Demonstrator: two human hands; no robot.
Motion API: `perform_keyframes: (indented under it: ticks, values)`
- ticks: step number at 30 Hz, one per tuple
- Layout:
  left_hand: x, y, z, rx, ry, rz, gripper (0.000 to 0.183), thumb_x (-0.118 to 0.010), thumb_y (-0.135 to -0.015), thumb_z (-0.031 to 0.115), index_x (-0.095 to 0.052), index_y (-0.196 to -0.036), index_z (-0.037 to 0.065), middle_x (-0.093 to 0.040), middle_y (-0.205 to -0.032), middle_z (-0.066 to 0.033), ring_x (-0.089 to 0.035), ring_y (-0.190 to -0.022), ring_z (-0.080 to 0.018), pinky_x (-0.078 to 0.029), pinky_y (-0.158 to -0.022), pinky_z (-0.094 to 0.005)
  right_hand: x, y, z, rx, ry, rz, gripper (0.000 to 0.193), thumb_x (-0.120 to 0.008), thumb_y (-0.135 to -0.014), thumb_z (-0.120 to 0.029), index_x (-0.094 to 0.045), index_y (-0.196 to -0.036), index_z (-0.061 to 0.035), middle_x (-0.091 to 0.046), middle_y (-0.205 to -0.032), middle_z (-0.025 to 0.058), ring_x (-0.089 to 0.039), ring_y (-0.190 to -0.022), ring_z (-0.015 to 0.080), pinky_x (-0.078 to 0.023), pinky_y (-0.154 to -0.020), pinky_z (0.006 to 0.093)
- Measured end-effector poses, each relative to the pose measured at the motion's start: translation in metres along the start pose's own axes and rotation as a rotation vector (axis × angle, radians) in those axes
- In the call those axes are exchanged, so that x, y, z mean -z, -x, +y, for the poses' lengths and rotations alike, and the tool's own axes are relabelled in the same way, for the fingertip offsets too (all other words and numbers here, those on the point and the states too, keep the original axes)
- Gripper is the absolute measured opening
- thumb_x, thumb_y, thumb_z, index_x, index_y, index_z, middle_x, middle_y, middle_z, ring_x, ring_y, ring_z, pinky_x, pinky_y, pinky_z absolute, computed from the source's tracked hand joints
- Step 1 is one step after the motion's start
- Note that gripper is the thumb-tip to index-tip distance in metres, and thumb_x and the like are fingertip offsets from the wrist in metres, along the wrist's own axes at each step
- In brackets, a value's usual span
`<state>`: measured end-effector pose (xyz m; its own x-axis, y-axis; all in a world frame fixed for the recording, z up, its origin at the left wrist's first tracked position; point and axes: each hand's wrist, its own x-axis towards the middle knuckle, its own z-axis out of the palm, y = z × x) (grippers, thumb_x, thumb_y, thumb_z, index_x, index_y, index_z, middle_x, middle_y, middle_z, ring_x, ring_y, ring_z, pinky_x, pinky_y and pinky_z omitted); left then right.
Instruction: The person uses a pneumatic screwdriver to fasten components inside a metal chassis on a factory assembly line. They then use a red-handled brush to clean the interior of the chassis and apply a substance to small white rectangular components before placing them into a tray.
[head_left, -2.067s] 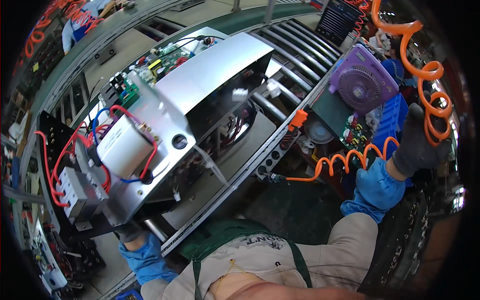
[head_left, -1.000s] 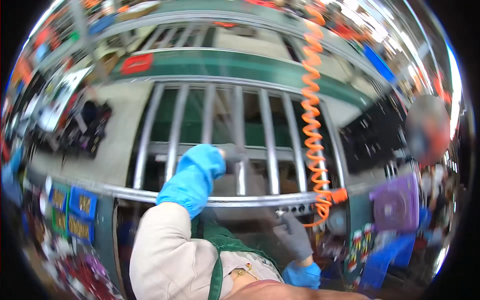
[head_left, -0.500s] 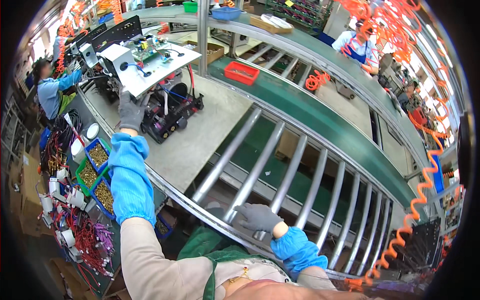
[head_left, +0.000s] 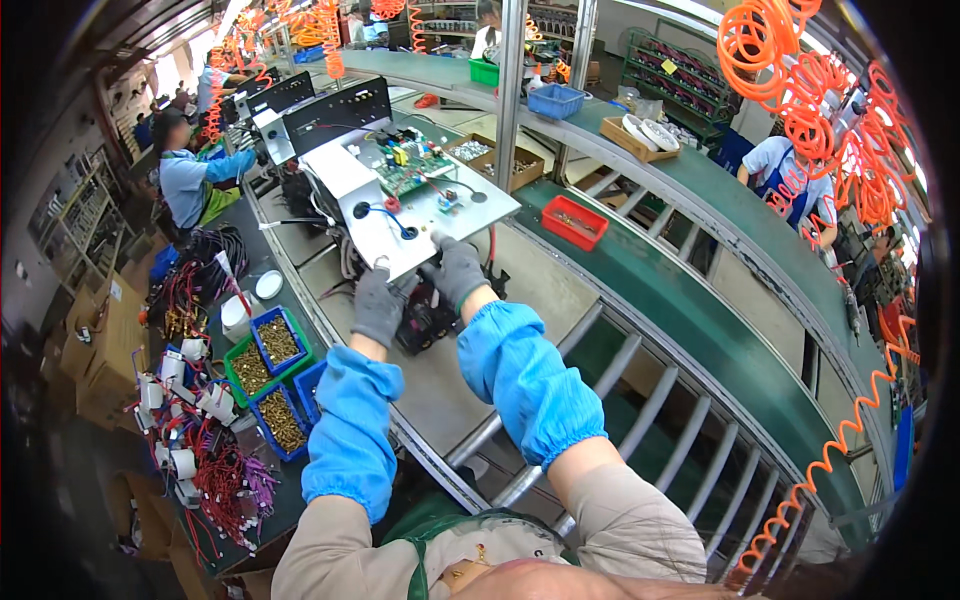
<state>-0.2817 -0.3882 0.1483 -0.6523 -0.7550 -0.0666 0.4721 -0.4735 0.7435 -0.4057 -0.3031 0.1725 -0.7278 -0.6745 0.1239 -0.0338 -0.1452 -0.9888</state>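
Your blue sleeves reach forward over the conveyor line, with bare metal rollers to your right. On the bench at your left lie red and purple wires, beside blue bins of brass-coloured parts. Your gloved left hand grips the near corner of a pale metal panel; your gloved right hand grips the same edge just beside it, fingertips over the top, the rest of the fingers partly hidden. The panel sits tilted above a dark assembly on the line and carries a green circuit board. Beyond it, a red tray rests on a green belt. Farther off, a co-worker stands at left, and orange coiled hoses hang at upper right.
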Motion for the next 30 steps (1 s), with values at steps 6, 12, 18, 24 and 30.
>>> perform_keyframes:
  ticks: [6, 12, 18, 24, 30]
  values:
    - [-0.009, 0.049, -0.037, -0.132, -0.157, -0.151, 0.035, -0.054, -0.092, 0.024, -0.050, -0.119, 0.003, -0.062, -0.108, -0.0155, -0.064, -0.093, -0.0303, -0.054, -0.082, -0.0432, 0.026, 0.050, 0.003, -0.234, -0.559, 0.163, 0.021, -0.060, -0.086, -0.011, -0.055, -0.106, -0.0059, -0.059, -0.096, 0.0060, -0.057, -0.087, 0.0175, -0.051, -0.068, 0.0325]
    - [-0.067, 0.165, -0.059, 0.020, 0.078, -0.137, 0.030, -0.049, -0.095, 0.020, -0.048, -0.115, -0.003, -0.060, -0.105, -0.0191, -0.064, -0.094, -0.0287, -0.056, -0.081, -0.0397, 0.093, 0.132, 0.001, -0.145, -0.568, 0.136, 0.025, -0.059, -0.084, -0.010, -0.055, -0.109, -0.0056, -0.062, -0.098, 0.0062, -0.059, -0.087, 0.0197, -0.050, -0.076, 0.0355]
    - [-0.109, 0.264, -0.103, 0.157, 0.082, -0.189, 0.028, -0.054, -0.094, 0.020, -0.047, -0.112, 0.000, -0.059, -0.106, -0.0151, -0.064, -0.092, -0.0232, -0.057, -0.076, -0.0324, 0.172, 0.228, -0.009, 0.017, -0.663, 0.163, 0.033, -0.055, -0.085, -0.006, -0.051, -0.118, 0.0012, -0.061, -0.105, 0.0105, -0.063, -0.088, 0.0211, -0.054, -0.073, 0.0312]
    - [-0.089, 0.336, -0.147, 0.310, -0.194, -0.657, 0.034, -0.054, -0.093, 0.025, -0.051, -0.116, 0.000, -0.061, -0.106, -0.0103, -0.062, -0.095, -0.0200, -0.054, -0.078, -0.0329, 0.240, 0.320, -0.027, 0.025, -0.620, 0.197, 0.045, -0.057, -0.082, -0.011, -0.047, -0.123, 0.0053, -0.057, -0.120, 0.0159, -0.056, -0.110, 0.0294, -0.043, -0.099, 0.0433]
    - [-0.002, 0.309, -0.109, 0.374, -0.355, -0.737, 0.030, -0.061, -0.090, 0.021, -0.054, -0.111, 0.001, -0.064, -0.104, -0.0140, -0.065, -0.091, -0.0220, -0.055, -0.075, -0.0321, 0.313, 0.402, -0.056, 0.064, -0.360, 0.333, 0.051, -0.056, -0.079, -0.009, -0.045, -0.127, 0.0052, -0.057, -0.120, 0.0149, -0.057, -0.109, 0.0253, -0.045, -0.097, 0.0379]
